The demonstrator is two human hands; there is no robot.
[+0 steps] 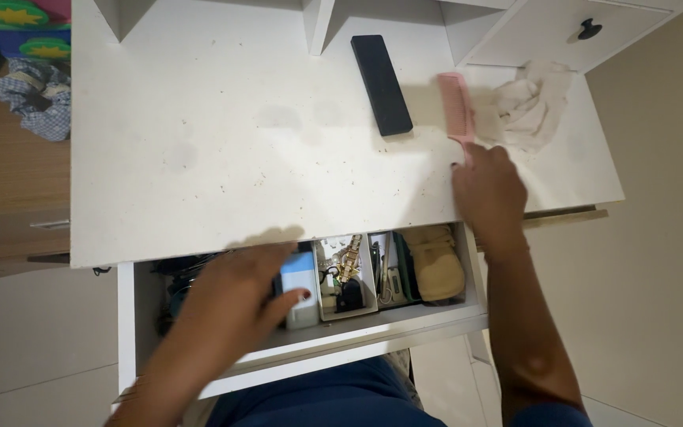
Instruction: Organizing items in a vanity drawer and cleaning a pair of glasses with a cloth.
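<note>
1. Nearest the camera, a white wooden drawer (373, 328) is standing pulled open beneath the white desk top (223, 150), which serves as the landmark here.
2. The left hand (235, 296) is reaching into the drawer just below the desk's front edge, fingers spread apart and lying over a pale blue rectangular box (300, 286); the fingertips are touching it, though whether they are gripping it cannot be told.
3. The hand and forearm are covering the drawer's left part, so the dark things there are staying too hidden to name.
4. Right of the blue box, still under the desk edge, one white open tray (348, 289) is holding small gold and black oddments, too jumbled to count.
5. Further right in the drawer, one tan cloth pouch (435, 262) is lying against the right wall.
6. On the desk top, near its front right edge, the right hand (488, 190) is resting palm down, its fingers closing together on the handle end of one pink plastic comb (457, 111).
7. The comb is lying flat, pointing away toward the desk's back.
8. Just left of the comb, one black flat rectangular case (381, 83) is lying slantwise, apart from it.
9. Right of the comb, one crumpled off-white cloth (531, 107) is lying bunched, just beside the comb's teeth.
10. At the desk's back right, one small white drawer front with one black round knob (589, 30) is showing.
</note>
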